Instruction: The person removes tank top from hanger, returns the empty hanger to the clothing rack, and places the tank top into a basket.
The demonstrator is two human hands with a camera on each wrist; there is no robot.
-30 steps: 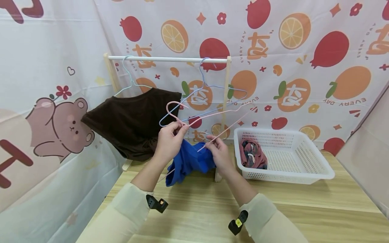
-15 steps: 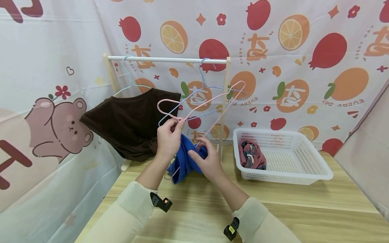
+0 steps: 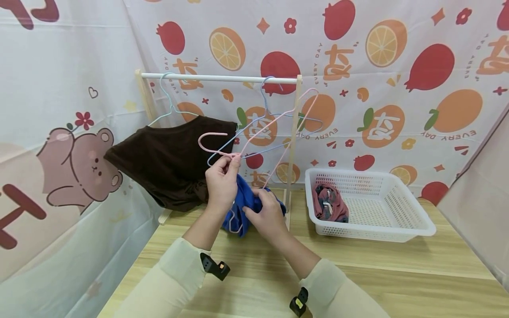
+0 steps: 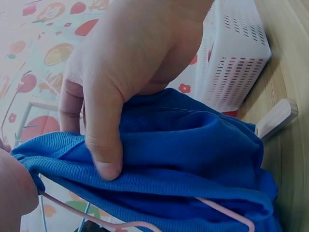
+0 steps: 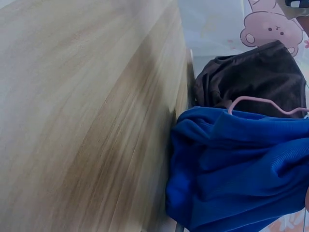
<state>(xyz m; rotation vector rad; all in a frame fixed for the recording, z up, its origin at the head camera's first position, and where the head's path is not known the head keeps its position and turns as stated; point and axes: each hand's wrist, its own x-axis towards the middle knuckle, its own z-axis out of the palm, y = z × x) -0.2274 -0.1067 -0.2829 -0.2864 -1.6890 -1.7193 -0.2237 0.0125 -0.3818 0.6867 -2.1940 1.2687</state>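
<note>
In the head view my left hand pinches the pink clothes hanger just under its hook. The hanger is tilted, with one shoulder raised to the right. Its lower end passes into the opening of a blue knit garment, which hangs bunched below my left hand. My right hand grips the garment's edge. Seen from the left wrist, the right thumb lies over the ribbed edge, with the other fingers behind the cloth. The blue garment fills the right of the right wrist view.
Behind the hands stands a rack with a white bar. A dark brown top hangs there on a mint hanger, beside a bare blue hanger. A white basket at right holds a rolled reddish garment.
The pink hanger has tilted, its right shoulder swinging upward. My right hand has left the hanger's lower wire and moved left and down onto the blue garment. The left hand keeps its grip.
</note>
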